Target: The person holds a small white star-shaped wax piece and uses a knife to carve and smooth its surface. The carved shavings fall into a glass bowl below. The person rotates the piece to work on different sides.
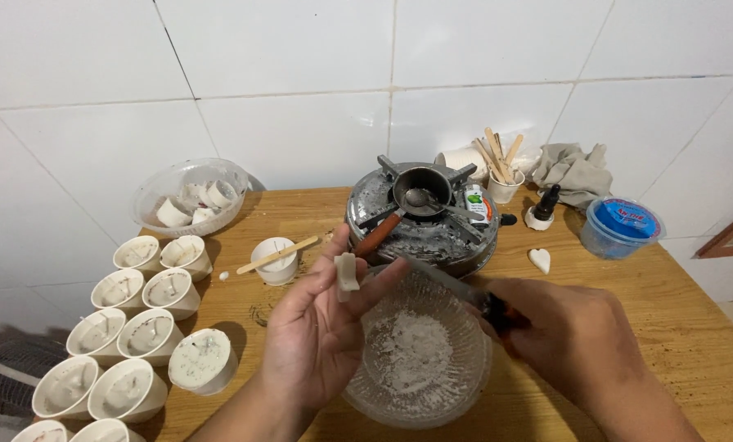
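My left hand (321, 327) holds a small white wax chunk (347, 271) between thumb and fingertips, just above the near-left rim of a clear glass bowl (456, 385). White wax shavings (415, 348) lie in the bowl's bottom. My right hand (571, 331) grips the dark handle of a knife (444, 278), whose blade reaches left over the bowl toward the chunk.
A small stove (420, 237) carrying a little metal pot (421, 191) stands behind the bowl. Several white cups with wicks (146, 290) line the table's left side. A clear bowl of wax pieces (191, 196), a cup with a wooden stick (275, 260), a dropper bottle (541, 210) and a blue-lidded tub (622, 225) stand around.
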